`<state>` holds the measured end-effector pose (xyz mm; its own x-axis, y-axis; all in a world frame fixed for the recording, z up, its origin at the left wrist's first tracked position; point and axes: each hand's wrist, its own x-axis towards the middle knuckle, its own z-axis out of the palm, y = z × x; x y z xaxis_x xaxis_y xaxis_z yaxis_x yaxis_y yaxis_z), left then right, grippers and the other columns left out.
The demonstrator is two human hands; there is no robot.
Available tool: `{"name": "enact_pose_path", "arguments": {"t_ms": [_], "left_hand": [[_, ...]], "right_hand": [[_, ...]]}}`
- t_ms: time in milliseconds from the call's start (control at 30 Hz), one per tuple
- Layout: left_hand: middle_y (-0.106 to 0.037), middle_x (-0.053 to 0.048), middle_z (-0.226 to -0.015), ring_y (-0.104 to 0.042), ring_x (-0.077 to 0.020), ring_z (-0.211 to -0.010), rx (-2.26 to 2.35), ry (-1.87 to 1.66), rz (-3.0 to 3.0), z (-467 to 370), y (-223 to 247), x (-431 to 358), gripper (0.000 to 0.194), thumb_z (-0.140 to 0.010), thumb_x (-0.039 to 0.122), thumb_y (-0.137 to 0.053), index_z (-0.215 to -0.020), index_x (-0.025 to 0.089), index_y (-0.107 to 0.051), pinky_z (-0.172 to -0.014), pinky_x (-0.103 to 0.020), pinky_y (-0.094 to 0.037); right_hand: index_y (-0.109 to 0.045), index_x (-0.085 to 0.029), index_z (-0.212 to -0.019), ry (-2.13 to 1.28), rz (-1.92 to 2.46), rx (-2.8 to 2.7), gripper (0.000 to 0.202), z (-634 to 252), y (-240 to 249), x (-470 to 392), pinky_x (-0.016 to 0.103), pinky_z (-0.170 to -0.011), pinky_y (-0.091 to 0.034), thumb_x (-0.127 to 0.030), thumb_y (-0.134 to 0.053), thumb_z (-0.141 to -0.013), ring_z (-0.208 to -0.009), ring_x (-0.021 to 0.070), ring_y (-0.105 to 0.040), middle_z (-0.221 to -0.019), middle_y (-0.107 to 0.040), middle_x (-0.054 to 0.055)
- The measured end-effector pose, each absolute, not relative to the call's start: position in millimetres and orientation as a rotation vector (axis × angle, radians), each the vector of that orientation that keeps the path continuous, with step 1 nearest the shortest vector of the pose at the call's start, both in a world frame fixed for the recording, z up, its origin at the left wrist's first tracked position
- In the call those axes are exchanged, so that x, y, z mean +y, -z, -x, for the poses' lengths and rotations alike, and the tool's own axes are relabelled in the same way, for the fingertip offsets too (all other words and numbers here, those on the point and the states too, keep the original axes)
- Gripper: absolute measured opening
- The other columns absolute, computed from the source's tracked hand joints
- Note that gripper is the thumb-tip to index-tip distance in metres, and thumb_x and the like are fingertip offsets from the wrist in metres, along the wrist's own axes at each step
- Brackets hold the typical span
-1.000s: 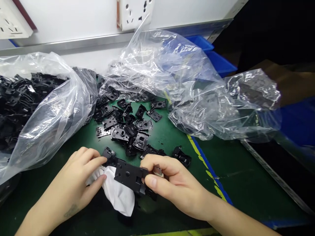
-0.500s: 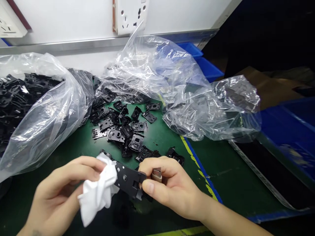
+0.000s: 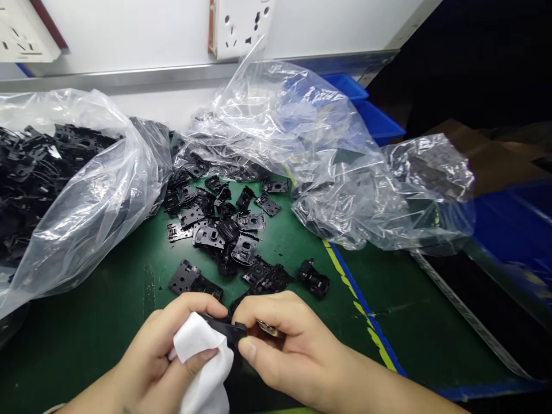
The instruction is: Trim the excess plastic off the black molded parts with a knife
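Observation:
My left hand is closed on a folded white cloth, which it presses against a thin black plastic part. The fingers and thumb of my right hand pinch the other end of that part, which shows nearly edge-on. A small metallic-looking object is tucked in the curled fingers of my right hand; its kind I cannot make out. Just beyond my hands lies a loose heap of similar black plastic parts, with one pair close to my left fingers.
A clear plastic bag full of black parts stands at the left. Another crumpled clear bag lies across the back. Blue bins sit behind it. Blue and yellow tape crosses the green table. Wall sockets are above.
My left hand has moved right along the black plastic part with the cloth. The part has turned from showing its flat face to nearly edge-on. The view has shifted slightly.

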<state>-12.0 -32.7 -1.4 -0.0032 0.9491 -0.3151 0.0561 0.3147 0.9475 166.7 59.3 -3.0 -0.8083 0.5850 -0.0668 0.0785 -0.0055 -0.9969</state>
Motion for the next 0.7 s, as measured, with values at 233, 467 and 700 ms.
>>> {"name": "enact_pose_path", "arguments": {"t_ms": [233, 467, 700], "left_hand": [[-0.051, 0.004, -0.06, -0.04, -0.0092, -0.054, 1.445, -0.731, -0.852, 12, -2, -25, 0.025, -0.071, 0.04, -0.072, -0.08, 0.021, -0.058, -0.049, -0.018, -0.028], [-0.048, 0.004, -0.052, -0.042, -0.008, -0.047, 1.314, -0.753, -0.833, 13, -8, -20, 0.046, -0.087, 0.064, -0.046, -0.077, 0.02, -0.05, -0.047, -0.018, -0.028], [-0.044, 0.007, -0.059, -0.035, -0.0072, -0.053, 1.31, -0.696, -0.845, 12, 0, -20, 0.035, -0.076, 0.044, -0.07, -0.076, 0.02, -0.045, -0.049, -0.017, -0.027]], "right_hand": [[-0.042, -0.019, -0.067, -1.79, 0.688, -2.03, 0.015, -168, 4, 58, 0.019, -0.044, -0.024, -0.017, -0.048, -0.08, -0.048, 0.0072, -0.03, -0.057, -0.035, -0.006], [-0.041, -0.02, -0.067, -1.806, 0.701, -2.035, 0.015, -165, 2, 59, 0.02, -0.044, -0.025, -0.017, -0.047, -0.081, -0.048, 0.0074, -0.029, -0.056, -0.032, -0.007], [-0.048, -0.017, -0.071, -1.741, 0.734, -2.068, 0.013, -167, 2, 59, 0.02, -0.045, -0.026, -0.018, -0.046, -0.084, -0.049, 0.0077, -0.032, -0.058, -0.036, -0.006]]}}
